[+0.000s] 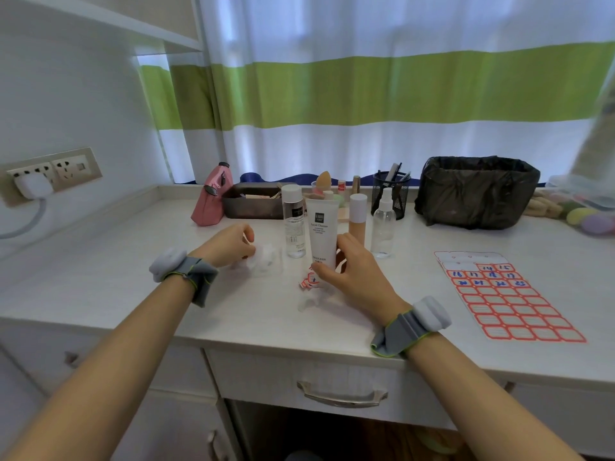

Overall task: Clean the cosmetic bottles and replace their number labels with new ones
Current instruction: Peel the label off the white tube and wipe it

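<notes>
Four bottles stand grouped on the desk point(100, 261), and I take the white cleanser tube point(321, 232) as my landmark for every position below. My right hand point(352, 271) curls round the lower part of the tube, thumb on its front and fingers behind, which I judge keeps the tube upright and steady on its cap while the label area is worked. My left hand point(233, 242) sits to the left of the tube with its fingers curled, pinching a white cotton pad point(263, 257) against the desk; I judge this pad is held ready for wiping. A clear toner bottle point(294, 221) stands just left of the tube, a beige bottle point(358, 216) just behind its right side, and a clear spray bottle point(383, 224) further right, all close enough to be taken in turn. Peeled red-edged labels point(308, 281) lie crumpled at the foot of the tube, beside my right thumb, which suggests old numbers are being discarded there. To the right of the tube, well apart, the label sheet point(509, 301) lies flat with its handwritten numbers facing me, within reach of the right hand. A lined bin point(476, 191) stands behind and to the right of the tube.
</notes>
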Demonstrator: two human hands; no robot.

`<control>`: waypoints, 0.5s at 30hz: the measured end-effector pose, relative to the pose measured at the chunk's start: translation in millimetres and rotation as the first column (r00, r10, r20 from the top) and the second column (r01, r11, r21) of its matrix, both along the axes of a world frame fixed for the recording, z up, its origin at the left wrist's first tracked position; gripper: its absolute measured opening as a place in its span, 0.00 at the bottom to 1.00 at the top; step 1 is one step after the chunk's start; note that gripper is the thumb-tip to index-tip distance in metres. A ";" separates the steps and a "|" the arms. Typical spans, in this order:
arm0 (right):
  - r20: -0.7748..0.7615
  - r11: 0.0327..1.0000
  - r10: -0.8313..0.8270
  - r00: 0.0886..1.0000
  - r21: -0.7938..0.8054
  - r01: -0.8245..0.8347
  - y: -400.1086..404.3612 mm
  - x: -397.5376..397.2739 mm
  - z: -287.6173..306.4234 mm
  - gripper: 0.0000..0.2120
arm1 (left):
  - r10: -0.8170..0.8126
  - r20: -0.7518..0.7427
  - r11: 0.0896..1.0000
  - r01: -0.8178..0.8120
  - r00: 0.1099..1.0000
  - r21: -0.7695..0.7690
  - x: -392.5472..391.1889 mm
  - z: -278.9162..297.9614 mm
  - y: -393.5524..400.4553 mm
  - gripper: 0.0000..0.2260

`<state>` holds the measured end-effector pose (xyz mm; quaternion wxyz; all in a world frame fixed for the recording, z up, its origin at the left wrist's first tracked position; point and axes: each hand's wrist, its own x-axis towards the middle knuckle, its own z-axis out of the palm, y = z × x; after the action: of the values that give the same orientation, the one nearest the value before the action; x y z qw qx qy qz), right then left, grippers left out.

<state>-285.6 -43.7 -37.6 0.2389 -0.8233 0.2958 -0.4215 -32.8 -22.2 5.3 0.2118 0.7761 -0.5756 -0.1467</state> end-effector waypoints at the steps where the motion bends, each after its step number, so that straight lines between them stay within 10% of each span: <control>1: -0.001 1.000 0.000 1.000 0.000 0.000 0.2 -0.1 0.1 0.16 | -0.013 0.009 1.000 0.013 1.000 0.011 0.1 0.5 0.7 0.04; 15: -0.005 1.000 0.002 1.000 -0.004 -0.002 0.2 -0.4 0.2 0.16 | -0.102 -0.005 0.993 0.102 0.995 0.064 3.9 7.3 7.7 0.10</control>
<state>-285.9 -43.5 -37.3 0.2369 -0.8250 0.2950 -0.4198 -29.0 -14.6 12.5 0.1796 0.7520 -0.6092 -0.1765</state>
